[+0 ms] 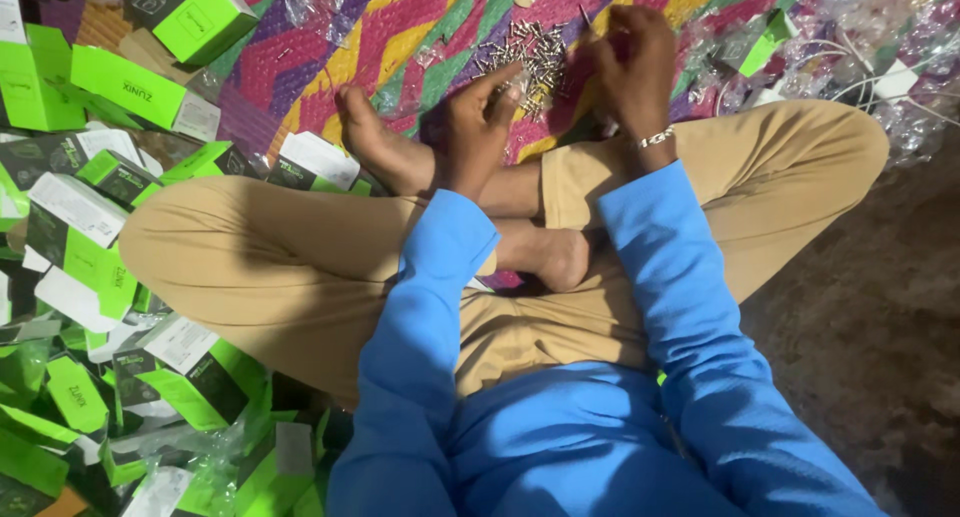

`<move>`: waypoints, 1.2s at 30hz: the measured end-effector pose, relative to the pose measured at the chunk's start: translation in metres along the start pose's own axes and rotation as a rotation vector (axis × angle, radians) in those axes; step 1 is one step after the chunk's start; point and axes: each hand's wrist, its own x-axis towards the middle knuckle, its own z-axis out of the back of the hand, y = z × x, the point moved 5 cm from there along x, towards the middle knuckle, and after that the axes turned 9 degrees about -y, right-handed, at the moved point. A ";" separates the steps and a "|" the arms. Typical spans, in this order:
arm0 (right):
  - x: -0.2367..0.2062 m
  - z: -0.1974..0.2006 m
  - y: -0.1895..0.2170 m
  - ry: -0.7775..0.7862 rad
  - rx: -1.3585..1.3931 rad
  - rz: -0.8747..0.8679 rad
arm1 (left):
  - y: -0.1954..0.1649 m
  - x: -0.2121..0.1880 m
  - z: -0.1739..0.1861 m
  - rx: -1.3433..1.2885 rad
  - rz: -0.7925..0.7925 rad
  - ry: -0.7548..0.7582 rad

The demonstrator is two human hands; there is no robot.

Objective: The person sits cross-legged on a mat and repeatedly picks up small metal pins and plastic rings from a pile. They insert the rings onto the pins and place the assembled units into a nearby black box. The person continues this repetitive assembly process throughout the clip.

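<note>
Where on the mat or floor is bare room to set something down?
Bare floor right of the knee; open mat between green boxes and metal pins. Crowded: boxes at left, plastic bags top right.

Informal home packing workplace, floor level. Woven striped mat [400,37] spread on bare floor [870,317]. Left of mat, green-white cartons [110,237] heaped. On mat, small metal parts [530,52] piled. Right of mat, clear plastic bags [880,37] strewn.
</note>
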 end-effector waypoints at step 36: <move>-0.050 -0.062 0.023 0.477 0.924 -0.787 | 0.013 0.002 -0.003 0.061 0.048 0.232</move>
